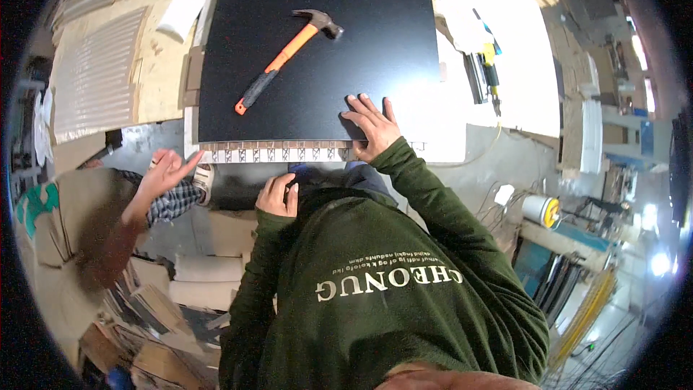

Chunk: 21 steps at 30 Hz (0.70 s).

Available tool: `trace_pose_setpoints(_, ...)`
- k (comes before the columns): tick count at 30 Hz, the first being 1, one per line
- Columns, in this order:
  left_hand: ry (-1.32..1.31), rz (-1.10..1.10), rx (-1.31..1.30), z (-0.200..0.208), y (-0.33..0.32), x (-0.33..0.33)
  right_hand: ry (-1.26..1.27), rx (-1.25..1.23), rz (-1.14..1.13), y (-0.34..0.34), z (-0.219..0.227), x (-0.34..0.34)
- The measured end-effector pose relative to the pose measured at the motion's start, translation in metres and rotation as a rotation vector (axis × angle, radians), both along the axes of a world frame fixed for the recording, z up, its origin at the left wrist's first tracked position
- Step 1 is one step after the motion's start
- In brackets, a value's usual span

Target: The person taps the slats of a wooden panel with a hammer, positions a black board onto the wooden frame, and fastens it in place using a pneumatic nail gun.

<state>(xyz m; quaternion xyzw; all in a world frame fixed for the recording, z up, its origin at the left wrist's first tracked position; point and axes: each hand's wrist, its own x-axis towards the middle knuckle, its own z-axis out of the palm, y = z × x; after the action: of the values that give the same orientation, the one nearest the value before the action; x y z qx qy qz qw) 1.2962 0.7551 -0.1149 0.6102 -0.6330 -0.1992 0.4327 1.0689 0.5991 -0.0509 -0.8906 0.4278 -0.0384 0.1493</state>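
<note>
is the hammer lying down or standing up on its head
Lying down: the hammer stretches lengthwise over the black panel, claw and face pointing sideways; the right hand is apart from it.

Glossy black rectangular panel [325, 79]: pale glare washes its lower right corner.
Pale wooden tabletop [530, 87] at right: blown out nearly white.
Round white light [660, 264]: flares near the right rim.
Fisheye rim: straight edges bow toward black, grainy corners.
</note>
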Motion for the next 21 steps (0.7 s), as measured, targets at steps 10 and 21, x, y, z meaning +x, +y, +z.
trace_pose_setpoints(10, 0.143, 0.097, 0.133, -0.025, 0.02, 0.0, 0.034, -0.016, 0.066, 0.002, 0.001, 0.044)
trace_pose_setpoints(21, 0.204, 0.061, 0.208, -0.041, 0.048, 0.008, 0.016, -0.036, 0.101, 0.003, -0.008, 0.078)
